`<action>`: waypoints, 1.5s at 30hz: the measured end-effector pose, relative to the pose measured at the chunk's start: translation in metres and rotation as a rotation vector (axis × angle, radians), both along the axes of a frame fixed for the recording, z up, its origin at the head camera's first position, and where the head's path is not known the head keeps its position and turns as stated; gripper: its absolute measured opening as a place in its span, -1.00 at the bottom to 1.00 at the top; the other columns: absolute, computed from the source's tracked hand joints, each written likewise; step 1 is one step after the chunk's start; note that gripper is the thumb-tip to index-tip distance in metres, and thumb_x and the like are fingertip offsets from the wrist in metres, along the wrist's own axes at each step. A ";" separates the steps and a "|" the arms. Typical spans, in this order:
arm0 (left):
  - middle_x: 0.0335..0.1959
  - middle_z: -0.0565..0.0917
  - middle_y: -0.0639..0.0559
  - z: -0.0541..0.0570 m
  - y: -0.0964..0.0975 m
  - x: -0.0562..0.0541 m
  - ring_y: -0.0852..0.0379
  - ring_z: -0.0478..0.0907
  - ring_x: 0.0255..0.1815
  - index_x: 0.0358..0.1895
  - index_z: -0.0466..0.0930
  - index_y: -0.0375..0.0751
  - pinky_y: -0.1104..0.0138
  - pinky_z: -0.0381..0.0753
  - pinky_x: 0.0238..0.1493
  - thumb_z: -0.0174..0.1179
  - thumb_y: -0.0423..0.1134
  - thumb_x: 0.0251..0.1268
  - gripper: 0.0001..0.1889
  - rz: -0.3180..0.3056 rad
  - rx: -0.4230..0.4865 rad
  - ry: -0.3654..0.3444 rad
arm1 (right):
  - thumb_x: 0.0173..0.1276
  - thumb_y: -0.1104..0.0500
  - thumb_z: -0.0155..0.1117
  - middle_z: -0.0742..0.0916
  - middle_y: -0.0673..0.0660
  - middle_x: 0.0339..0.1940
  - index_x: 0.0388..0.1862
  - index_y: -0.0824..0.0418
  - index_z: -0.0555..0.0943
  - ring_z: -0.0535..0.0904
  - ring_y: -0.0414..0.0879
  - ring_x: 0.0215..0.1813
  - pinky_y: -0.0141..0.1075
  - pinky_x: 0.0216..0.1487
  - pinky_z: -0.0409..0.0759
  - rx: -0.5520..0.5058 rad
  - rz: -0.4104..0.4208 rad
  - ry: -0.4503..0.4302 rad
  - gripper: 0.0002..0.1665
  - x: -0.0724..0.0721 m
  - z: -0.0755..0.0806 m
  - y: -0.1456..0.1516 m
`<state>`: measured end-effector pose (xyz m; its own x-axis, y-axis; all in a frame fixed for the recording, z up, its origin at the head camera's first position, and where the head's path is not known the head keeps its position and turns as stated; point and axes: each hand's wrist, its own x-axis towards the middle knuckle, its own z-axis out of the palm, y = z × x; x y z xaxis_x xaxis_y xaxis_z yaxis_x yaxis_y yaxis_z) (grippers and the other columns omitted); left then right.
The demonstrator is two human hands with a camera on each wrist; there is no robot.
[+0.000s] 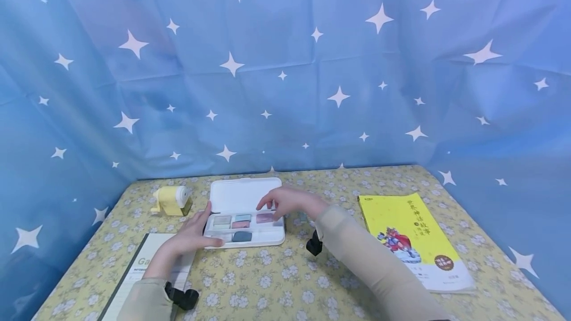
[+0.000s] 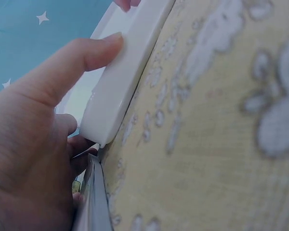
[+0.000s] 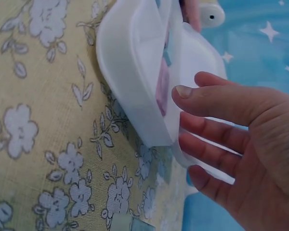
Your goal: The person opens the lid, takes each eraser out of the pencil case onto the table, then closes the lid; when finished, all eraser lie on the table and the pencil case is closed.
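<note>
A white pencil case [image 1: 263, 238] stands with its lid [image 1: 241, 194] folded back toward the curtain. Inside lie several small coloured blocks like erasers, among them a purple block [image 1: 264, 218], a pink block [image 1: 241, 224] and a dark grey-blue block [image 1: 242, 236]. My left hand [image 1: 193, 232] holds the case's left end, thumb over the front rim and fingers around the far side. Above the right end hovers my right hand [image 1: 285, 202], fingers loosely bent and spread. In the right wrist view its thumb points at the purple block [image 3: 162, 86], with nothing held between thumb and fingers.
A yellow pencil sharpener [image 1: 171, 200] stands left of the case. A notebook [image 1: 138, 266] lies partly under my left forearm. At the right is a yellow book [image 1: 401, 212]. A pale green block [image 3: 130, 223] rests on the flowered cloth near the case.
</note>
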<state>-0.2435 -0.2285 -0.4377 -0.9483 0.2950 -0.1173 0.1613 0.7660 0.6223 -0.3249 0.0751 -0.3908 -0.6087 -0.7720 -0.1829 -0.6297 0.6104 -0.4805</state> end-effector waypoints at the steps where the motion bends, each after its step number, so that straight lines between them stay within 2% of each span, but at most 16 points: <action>1: 0.50 -0.06 -0.43 0.000 0.000 0.000 -0.50 -0.23 0.46 0.56 -0.35 -0.24 -0.39 -0.16 0.28 0.43 0.18 -0.03 0.30 0.000 0.002 0.001 | 0.28 0.32 0.33 0.60 -0.01 -0.12 0.22 -0.03 0.60 0.38 -0.20 -0.42 -0.36 -0.39 0.38 0.008 0.003 0.003 -0.47 0.000 0.000 0.000; 5: 0.50 -0.06 -0.42 0.001 0.002 -0.001 -0.49 -0.24 0.46 0.56 -0.35 -0.23 -0.38 -0.16 0.29 0.43 0.20 -0.05 0.31 -0.001 0.003 -0.001 | 0.26 0.37 0.32 0.56 -0.02 -0.12 0.22 -0.06 0.61 0.29 -0.21 -0.43 -0.38 -0.41 0.31 0.050 0.025 0.023 -0.43 -0.002 -0.002 -0.002; 10: 0.50 -0.04 -0.41 0.001 0.003 -0.003 -0.47 -0.22 0.47 0.56 -0.35 -0.24 -0.37 -0.18 0.30 0.42 0.20 -0.05 0.31 -0.008 -0.012 0.008 | 0.23 0.39 0.34 0.54 0.00 -0.15 0.22 -0.08 0.61 0.33 -0.18 -0.29 -0.37 -0.40 0.28 0.077 0.050 0.032 -0.39 -0.003 -0.002 -0.003; 16: 0.51 -0.03 -0.39 0.001 0.002 -0.005 -0.48 -0.22 0.47 0.56 -0.36 -0.23 -0.38 -0.16 0.30 0.42 0.21 -0.05 0.31 -0.007 -0.013 0.009 | 0.21 0.40 0.34 0.52 0.00 -0.18 0.23 -0.11 0.60 0.36 -0.17 -0.24 -0.38 -0.41 0.27 0.093 0.062 0.041 -0.36 -0.005 -0.001 -0.005; 29: 0.51 -0.06 -0.40 0.000 -0.001 -0.004 -0.50 -0.24 0.46 0.56 -0.35 -0.22 -0.39 -0.15 0.28 0.43 0.20 -0.05 0.31 0.007 -0.002 -0.010 | 0.21 0.47 0.27 0.45 0.03 -0.25 0.24 -0.19 0.59 0.15 -0.14 -0.43 -0.37 -0.48 0.18 0.145 0.065 0.081 -0.27 -0.006 -0.010 -0.011; 45: 0.51 -0.05 -0.40 -0.002 -0.002 -0.003 -0.47 -0.22 0.47 0.56 -0.34 -0.24 -0.37 -0.19 0.30 0.43 0.20 -0.06 0.31 0.008 -0.006 0.006 | 0.23 0.45 0.29 0.46 0.02 -0.25 0.22 -0.22 0.60 0.18 -0.14 -0.41 -0.36 -0.44 0.21 0.155 0.041 0.098 -0.30 -0.003 -0.011 -0.014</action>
<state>-0.2464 -0.2303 -0.4401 -0.9513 0.2867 -0.1132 0.1590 0.7711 0.6165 -0.3278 0.0615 -0.4022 -0.5978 -0.7639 -0.2430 -0.6948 0.6449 -0.3182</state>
